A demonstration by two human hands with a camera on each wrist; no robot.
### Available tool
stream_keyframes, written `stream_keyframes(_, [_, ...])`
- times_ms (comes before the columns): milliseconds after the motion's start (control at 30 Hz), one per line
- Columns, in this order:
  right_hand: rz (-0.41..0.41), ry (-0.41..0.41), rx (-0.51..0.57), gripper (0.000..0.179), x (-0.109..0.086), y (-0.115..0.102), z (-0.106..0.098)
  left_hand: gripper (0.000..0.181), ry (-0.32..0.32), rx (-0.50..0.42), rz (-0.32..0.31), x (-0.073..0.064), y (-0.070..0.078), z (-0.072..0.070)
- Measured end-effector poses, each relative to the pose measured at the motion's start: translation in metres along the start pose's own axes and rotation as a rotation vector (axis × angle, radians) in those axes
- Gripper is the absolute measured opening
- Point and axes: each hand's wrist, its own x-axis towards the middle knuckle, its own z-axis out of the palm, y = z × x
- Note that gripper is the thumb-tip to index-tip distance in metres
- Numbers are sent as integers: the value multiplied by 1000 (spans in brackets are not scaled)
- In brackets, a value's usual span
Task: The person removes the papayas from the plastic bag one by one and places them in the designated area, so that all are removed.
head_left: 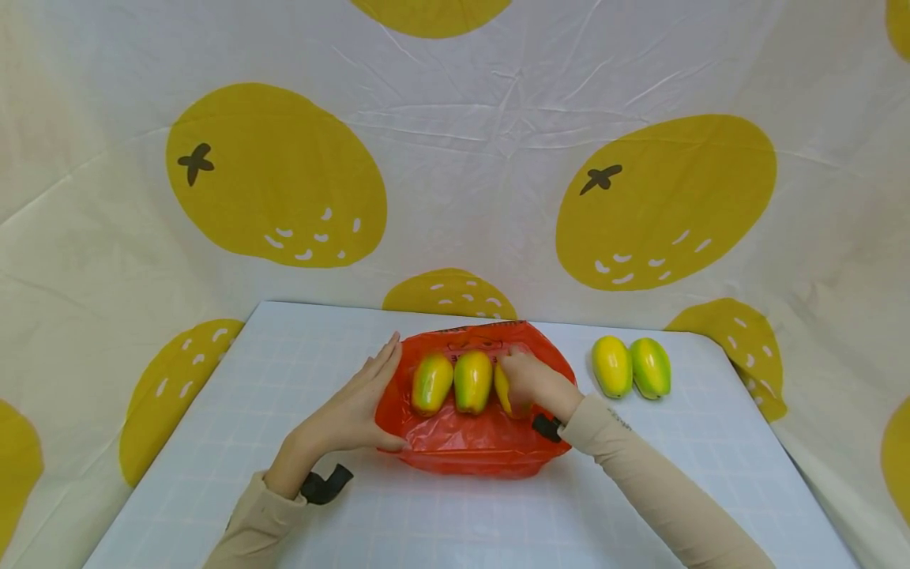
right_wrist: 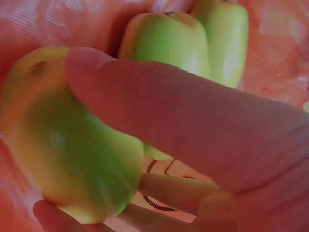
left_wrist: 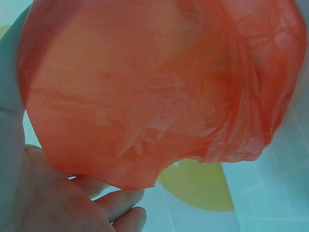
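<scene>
A red plastic bag (head_left: 462, 462) lies spread with its mouth open on the table. Inside it, two yellow-green papayas (head_left: 432, 385) (head_left: 472, 382) sit side by side. To their right, my right hand (head_left: 529, 383) reaches into the bag and grips a third papaya (right_wrist: 72, 130), thumb on one side and fingers around the other. My left hand (head_left: 355, 407) is spread along the bag's left side, fingers extended at the rim and thumb near the front edge. In the left wrist view the red film (left_wrist: 130, 96) covers part of that hand (left_wrist: 63, 203).
Two more papayas (head_left: 612, 367) (head_left: 650, 368) stand together on the white table (head_left: 398, 529), right of the bag. Behind the table hangs a pale cloth (head_left: 469, 197) printed with large yellow fruit. Dark wrist straps (head_left: 327, 484) are on both wrists.
</scene>
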Motion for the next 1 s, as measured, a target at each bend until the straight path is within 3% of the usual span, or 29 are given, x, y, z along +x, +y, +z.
stream_keyframes(467, [-5, 22, -48, 74, -1, 0, 4, 135, -11, 8, -14, 1, 5, -2])
stream_keyframes(800, [-19, 42, -10, 66, -3, 3, 3, 136, -10, 15, -5, 1, 5, -2])
stream_keyframes(1000, [-39, 59, 12, 75, -6, 3, -1, 136, -11, 1, -16, 2, 2, -1])
